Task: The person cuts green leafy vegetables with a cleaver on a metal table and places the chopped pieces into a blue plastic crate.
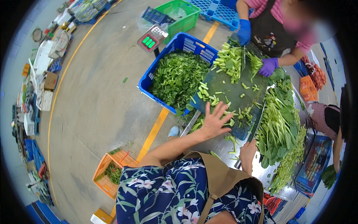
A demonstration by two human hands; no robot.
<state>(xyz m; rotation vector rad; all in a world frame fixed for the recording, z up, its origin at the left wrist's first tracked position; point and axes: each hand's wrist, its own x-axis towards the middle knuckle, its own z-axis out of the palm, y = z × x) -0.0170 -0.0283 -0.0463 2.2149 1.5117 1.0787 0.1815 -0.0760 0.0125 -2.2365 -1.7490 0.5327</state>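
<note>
My left hand (214, 121) is spread, palm down, at the near left edge of a green cutting board (235, 92), among pieces of chopped green stalks (208, 93). My right hand (247, 153) grips the handle of a long-bladed knife (258, 120), whose blade lies along the board's right edge. Right of it a pile of leafy green vegetables (275, 120) lies on a metal table (221, 148). Beyond the board's left side stands a blue crate (145, 81) full of cut greens (179, 78).
Across the board a co-worker in blue and purple gloves (268, 67) holds a knife (244, 60) at more stalks. A digital scale display (149, 41) and a green crate (186, 23) stand behind. An orange basket (105, 182) sits on the floor. Another person (324, 117) is at the right.
</note>
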